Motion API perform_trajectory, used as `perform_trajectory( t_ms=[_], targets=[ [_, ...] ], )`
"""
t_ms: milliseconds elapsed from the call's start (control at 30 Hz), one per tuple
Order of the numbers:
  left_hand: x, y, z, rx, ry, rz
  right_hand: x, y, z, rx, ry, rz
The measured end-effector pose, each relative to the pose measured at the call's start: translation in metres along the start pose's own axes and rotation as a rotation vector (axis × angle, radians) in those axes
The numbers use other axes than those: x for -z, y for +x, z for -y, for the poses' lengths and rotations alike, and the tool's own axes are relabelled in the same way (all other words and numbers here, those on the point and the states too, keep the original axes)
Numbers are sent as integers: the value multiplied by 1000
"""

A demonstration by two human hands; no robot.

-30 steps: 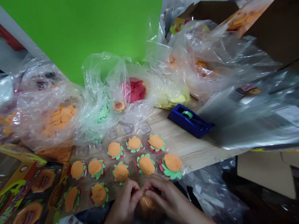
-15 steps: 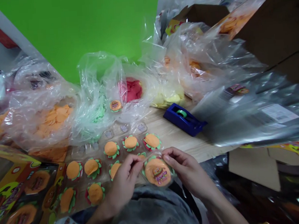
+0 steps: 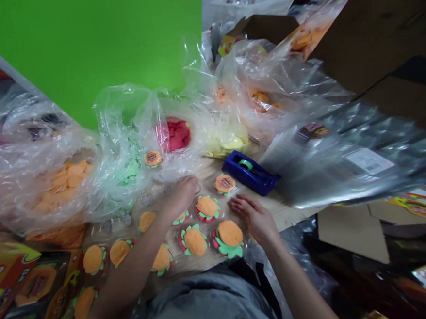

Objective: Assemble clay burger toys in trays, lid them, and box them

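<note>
My left hand (image 3: 186, 190) reaches across the toy burgers, its fingertips closed at a clear plastic lid (image 3: 197, 186). The lid adjoins a shell holding an orange-topped foam burger (image 3: 207, 207) with green frills and a red layer. To the right, my right hand (image 3: 252, 217) is open and holds nothing, fingers stretched beside the burgers. A closed, clear-cased burger with a printed label (image 3: 225, 184) lies just beyond those fingers. Nearer me sit more orange-topped burgers (image 3: 230, 233) in shells. My left forearm hides part of the rows.
A blue tape dispenser (image 3: 250, 172) stands right of the burgers. Behind are plastic bags with red pieces (image 3: 176, 134), pale yellow pieces (image 3: 228, 144) and orange pieces (image 3: 70, 176). Silvery plastic packaging (image 3: 330, 166) lies at right. Printed boxes (image 3: 9, 275) fill the left.
The labelled, cased burger has left both hands and now lies near the tape dispenser. My left hand has moved forward to the lids; my right hand has let go and opened. The view has shifted.
</note>
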State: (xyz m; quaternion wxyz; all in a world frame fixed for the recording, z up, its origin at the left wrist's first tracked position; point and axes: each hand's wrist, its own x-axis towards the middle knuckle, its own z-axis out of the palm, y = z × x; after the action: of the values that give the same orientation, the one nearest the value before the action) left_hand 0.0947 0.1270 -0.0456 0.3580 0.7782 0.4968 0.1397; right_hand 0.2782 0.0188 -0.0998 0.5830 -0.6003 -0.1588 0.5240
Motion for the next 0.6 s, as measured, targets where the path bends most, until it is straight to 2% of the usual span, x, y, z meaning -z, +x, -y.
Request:
perform_trajectory(
  t_ms=[100,200,400,500,600],
  targets=[
    [-8,19,5,19,94,-17,8,-19,-1,-79,-155,103],
    [-12,32,10,36,137,-17,7,-30,4,-114,-278,203],
    [-1,45,15,-65,38,118,-1,-29,13,-168,-386,380],
    [9,47,16,-113,-20,147,3,-30,14,-188,-420,379],
    [19,51,21,-124,-35,122,14,-33,14,-211,-442,329]
  ],
)
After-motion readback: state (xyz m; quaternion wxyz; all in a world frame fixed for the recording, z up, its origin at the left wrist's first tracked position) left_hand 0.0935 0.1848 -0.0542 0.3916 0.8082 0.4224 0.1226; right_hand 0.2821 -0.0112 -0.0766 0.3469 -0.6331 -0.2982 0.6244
